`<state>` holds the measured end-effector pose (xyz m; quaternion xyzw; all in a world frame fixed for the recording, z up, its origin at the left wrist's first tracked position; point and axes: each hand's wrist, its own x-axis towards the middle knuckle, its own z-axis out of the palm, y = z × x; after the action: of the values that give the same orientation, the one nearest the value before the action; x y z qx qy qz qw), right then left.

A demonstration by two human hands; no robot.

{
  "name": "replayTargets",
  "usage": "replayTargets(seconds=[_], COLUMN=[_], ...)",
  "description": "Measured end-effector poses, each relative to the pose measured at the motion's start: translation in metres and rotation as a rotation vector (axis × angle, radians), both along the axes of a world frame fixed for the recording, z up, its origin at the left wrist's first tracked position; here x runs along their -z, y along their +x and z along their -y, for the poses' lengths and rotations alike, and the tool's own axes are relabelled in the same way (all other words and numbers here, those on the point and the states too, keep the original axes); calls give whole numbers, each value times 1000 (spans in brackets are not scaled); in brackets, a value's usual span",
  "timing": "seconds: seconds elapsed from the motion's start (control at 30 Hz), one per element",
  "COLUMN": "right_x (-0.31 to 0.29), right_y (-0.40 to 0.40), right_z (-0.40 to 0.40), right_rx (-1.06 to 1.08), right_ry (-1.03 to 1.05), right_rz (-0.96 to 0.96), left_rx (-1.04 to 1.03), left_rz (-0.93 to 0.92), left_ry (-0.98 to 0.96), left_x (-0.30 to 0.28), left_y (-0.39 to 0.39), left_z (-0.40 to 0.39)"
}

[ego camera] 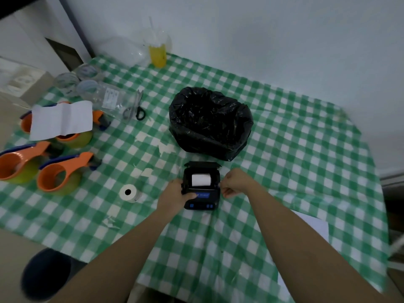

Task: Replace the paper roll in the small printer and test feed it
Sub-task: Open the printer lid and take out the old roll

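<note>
A small black printer (pixel 202 199) sits on the green checked tablecloth with its lid flipped open toward the back. A white paper roll (pixel 200 179) lies inside its bay. My left hand (pixel 175 196) grips the printer's left side, thumb across the front panel. My right hand (pixel 235 182) is curled against the printer's right edge; whether it grasps the casing I cannot tell. A second white paper roll (pixel 129 192) lies on the cloth to the left of the printer.
A black bin bag (pixel 209 123) stands open just behind the printer. Scissors (pixel 136 107), orange tape dispensers (pixel 63 171), a white sheet (pixel 61 120), clear plastic packets and a yellow drink cup (pixel 157 54) fill the left and back. A white paper (pixel 314 226) lies at right.
</note>
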<state>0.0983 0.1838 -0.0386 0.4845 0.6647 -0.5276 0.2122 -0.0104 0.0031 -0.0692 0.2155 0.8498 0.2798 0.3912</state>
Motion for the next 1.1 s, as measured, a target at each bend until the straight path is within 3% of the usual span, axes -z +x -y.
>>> replayTargets(seconds=[0.07,0.2,0.33,0.53,0.67,0.77,0.93,1.1], right_x=[1,8,16,22,-2,-33,-90,-132], right_y=[8,24,16,-4,0,3,-7,-39], right_z=[7,41,67,66,62,59,49,29], right_rx=[-15,-25,-31,-56,82,232,355,410], right_ry=[99,527,646,613,442,366,412,501], right_rz=[-27,-137,-335,-254,-414,-542,-750,-834], left_rx=[5,16,27,102,128,53,28,9], left_rz=[-10,-24,-38,-45,-70,-112,-152,-192], left_ry=[-2,-6,-15,-54,-71,59,266,332], left_x=[-1,1,5,-2,-21,-42,-90,-118], left_y=[1,0,-1,-4,-11,-20,-31,-48], left_z=[0,0,0,-1,1,2,-8,-22])
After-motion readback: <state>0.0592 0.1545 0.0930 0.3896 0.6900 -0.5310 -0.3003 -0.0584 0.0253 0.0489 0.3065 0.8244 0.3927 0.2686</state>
